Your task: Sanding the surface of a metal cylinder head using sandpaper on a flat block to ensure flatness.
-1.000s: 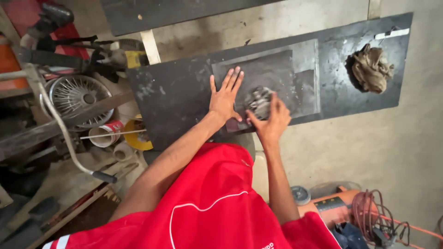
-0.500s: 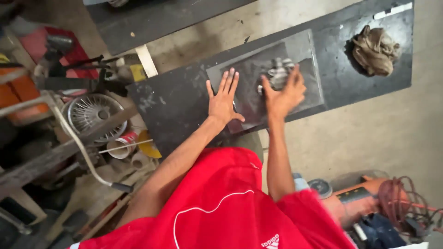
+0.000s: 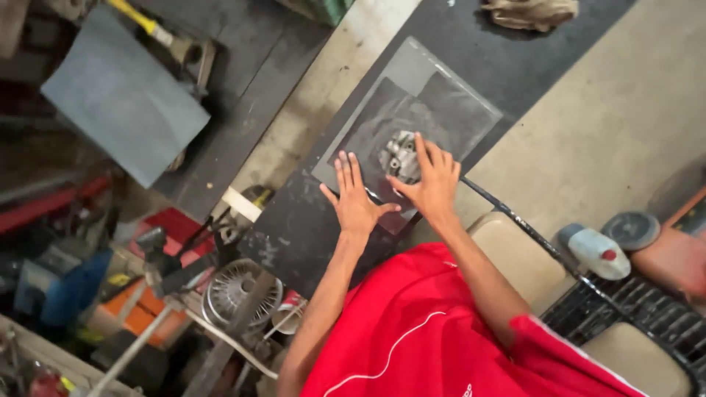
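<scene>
Metal part (image 3: 401, 154) further left (camera swung)

The right hand (image 3: 434, 182) has slid the metal part (image 3: 399, 154) across the grey sheet (image 3: 456, 110), first away from the left hand (image 3: 357, 202), now back beside it.

The right hand (image 3: 432, 180) covers part of the grey metal part (image 3: 398, 154) — its lower side is hidden. The rag (image 3: 531, 12) is cut off by the top edge, the yellow-handled tool (image 3: 158, 31) too. Clutter at the left is blurred — unreadable.
</scene>
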